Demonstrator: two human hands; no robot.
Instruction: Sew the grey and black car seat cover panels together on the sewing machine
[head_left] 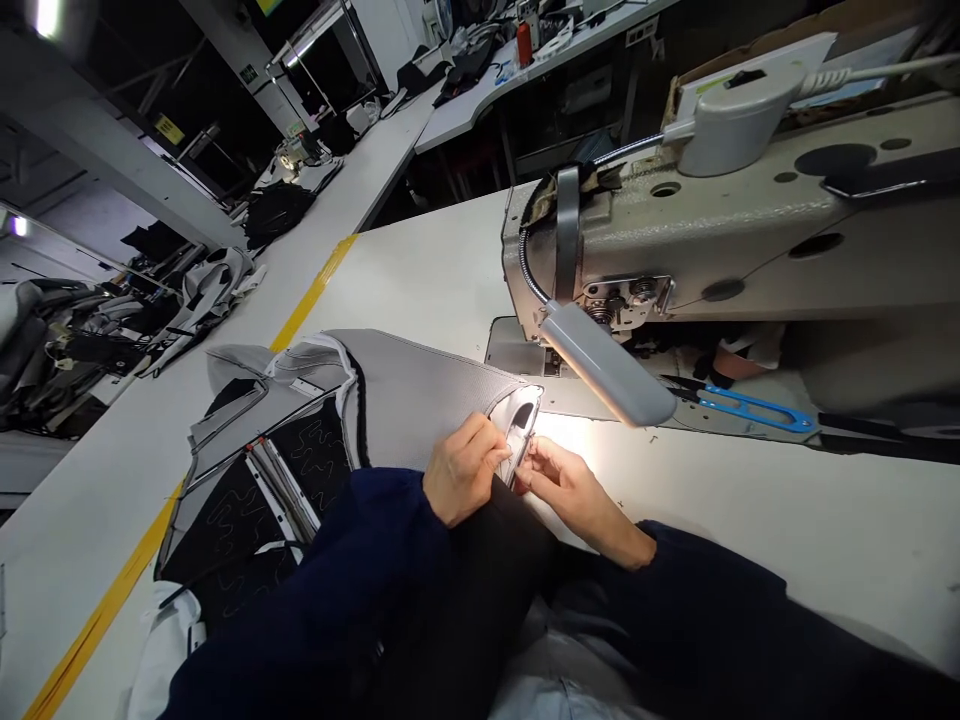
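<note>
A grey fabric panel [420, 390] lies on the white table [420, 270] in front of the sewing machine [720, 240]. My left hand [465, 470] is closed, pinching the panel's near edge beside an oval cut-out [521, 415]. My right hand [566, 485] is closed too, fingertips pinched on the same edge right next to the left hand. Both hands sit in the bright patch under the machine's lamp [607, 365]. Dark blue sleeves cover both forearms.
Black quilted pieces with grey trim [262, 480] lie stacked at my left. Blue-handled thread snips [750, 405] rest on the machine bed. A yellow line [307, 300] runs along the table. More fabric piles [187, 300] and benches stand farther left and behind.
</note>
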